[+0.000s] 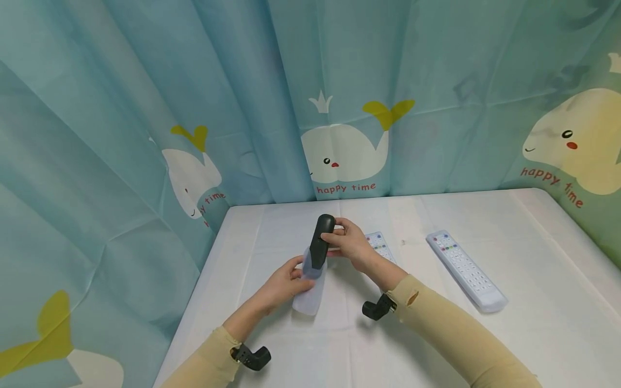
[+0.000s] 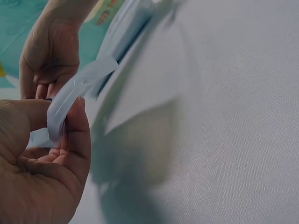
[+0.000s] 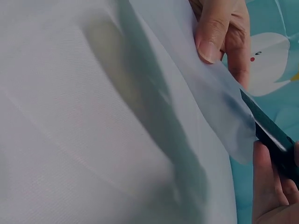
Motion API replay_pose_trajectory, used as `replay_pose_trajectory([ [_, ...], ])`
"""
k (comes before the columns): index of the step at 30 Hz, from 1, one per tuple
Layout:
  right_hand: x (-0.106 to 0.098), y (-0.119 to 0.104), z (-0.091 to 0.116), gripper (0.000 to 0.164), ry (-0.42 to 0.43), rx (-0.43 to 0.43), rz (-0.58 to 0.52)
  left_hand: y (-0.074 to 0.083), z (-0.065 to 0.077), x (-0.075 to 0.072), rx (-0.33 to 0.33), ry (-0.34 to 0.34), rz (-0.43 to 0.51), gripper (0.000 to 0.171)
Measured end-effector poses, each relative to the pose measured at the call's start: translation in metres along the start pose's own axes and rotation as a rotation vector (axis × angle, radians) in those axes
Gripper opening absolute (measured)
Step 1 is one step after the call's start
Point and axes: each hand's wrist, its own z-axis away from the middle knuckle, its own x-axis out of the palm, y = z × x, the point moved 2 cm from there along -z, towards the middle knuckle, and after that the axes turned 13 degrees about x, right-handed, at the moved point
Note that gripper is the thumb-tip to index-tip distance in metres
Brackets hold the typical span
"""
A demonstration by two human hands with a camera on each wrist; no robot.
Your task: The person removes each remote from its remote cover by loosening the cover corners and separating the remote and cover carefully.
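Observation:
Over the middle of the table, my right hand [image 1: 351,245] grips a black remote control [image 1: 320,242] near its upper end. Its lower end sits inside the mouth of a translucent, soft remote cover [image 1: 308,302]. My left hand [image 1: 286,283] pinches this cover between thumb and fingers, just below the mouth. In the left wrist view the cover's edge [image 2: 70,95] curves between thumb and fingers. The right wrist view shows the black remote [image 3: 271,128] slanting into the cover [image 3: 205,93], whose far part hangs loose.
A white remote in a clear cover [image 1: 466,269] lies on the right of the white table [image 1: 548,258]. Another white remote [image 1: 380,245] lies partly hidden behind my right hand and forearm. A blue-green curtain [image 1: 252,108] with whale prints hangs behind the table's back edge.

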Motion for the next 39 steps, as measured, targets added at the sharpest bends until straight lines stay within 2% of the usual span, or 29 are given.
replay_pose_trajectory([
  [12,-0.004,-0.004,-0.002,0.051,0.030,-0.016,0.004,-0.002,0.000,0.000,-0.025,-0.060,0.053,0.074],
  [21,-0.012,-0.015,-0.002,0.048,0.061,-0.054,-0.038,-0.002,-0.001,-0.002,-0.035,-0.049,0.063,0.077],
  [26,-0.015,-0.020,-0.002,0.048,0.085,-0.059,-0.051,0.001,-0.003,-0.004,-0.042,-0.037,0.037,0.076],
  [31,-0.021,-0.026,-0.001,0.051,0.128,-0.051,-0.062,0.000,0.000,-0.005,-0.061,-0.062,0.000,0.076],
  [35,-0.030,-0.028,0.000,0.051,0.163,-0.057,-0.091,-0.004,0.005,-0.005,-0.083,-0.090,0.025,0.077],
  [39,-0.035,-0.026,-0.002,0.050,0.151,-0.043,-0.092,-0.006,0.006,-0.006,-0.071,-0.084,0.077,0.077],
])
